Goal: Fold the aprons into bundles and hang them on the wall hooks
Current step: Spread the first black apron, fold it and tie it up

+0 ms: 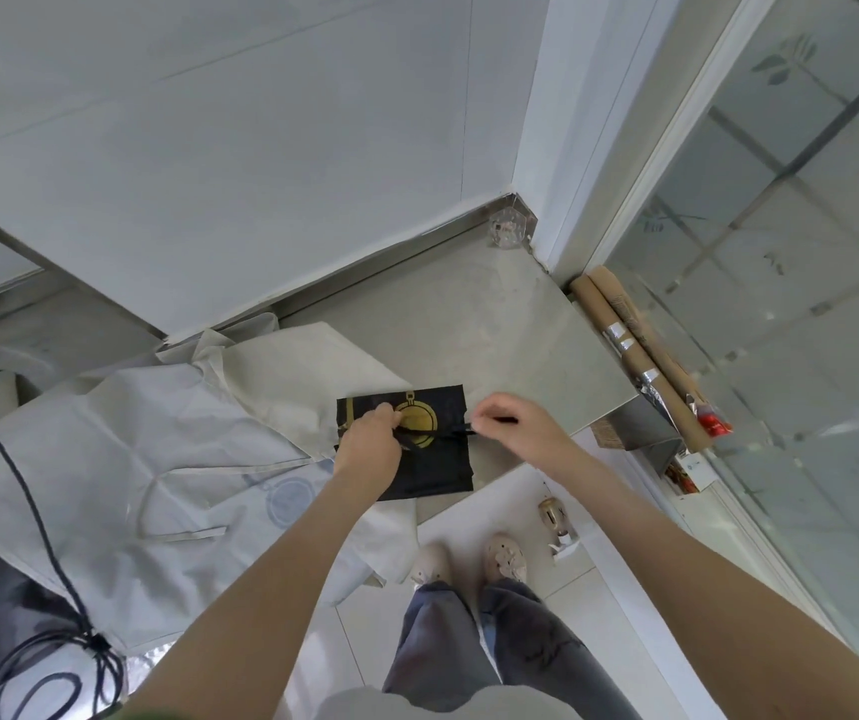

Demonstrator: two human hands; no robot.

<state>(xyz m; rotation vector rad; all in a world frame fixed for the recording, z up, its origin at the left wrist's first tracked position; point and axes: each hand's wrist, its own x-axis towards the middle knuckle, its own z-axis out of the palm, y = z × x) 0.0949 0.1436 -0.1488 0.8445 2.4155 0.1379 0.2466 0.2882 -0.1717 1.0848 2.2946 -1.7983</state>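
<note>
A person's left hand [373, 439] rests on a folded black apron [432, 475], its fingers curled round a black tie [456, 433] over the gold emblem printed on the cloth. The right hand [505, 426], just to the right and off the bundle's edge, pinches the other end of the same tie between thumb and fingertips, so the strand runs taut between the two hands. The hands are a little apart, both clamped on the tie.

The black apron lies flat under the left hand as a compact rectangle on a pale counter [495, 330], its left edge overlapping a spread of pale aprons [157, 433] that stretches away to the left of the left hand, loose straps trailing across them. Farther left a dark cord [27, 501] crosses the cloth.

Beyond the right hand, at the counter's right edge, lie two cardboard tubes [640, 345] against a glass partition. Ahead of both hands, in the corner by the tiled wall [261, 148], stands a clear glass object [508, 228]. Below the hands, the person's shoes [505, 556] stand on the floor.
</note>
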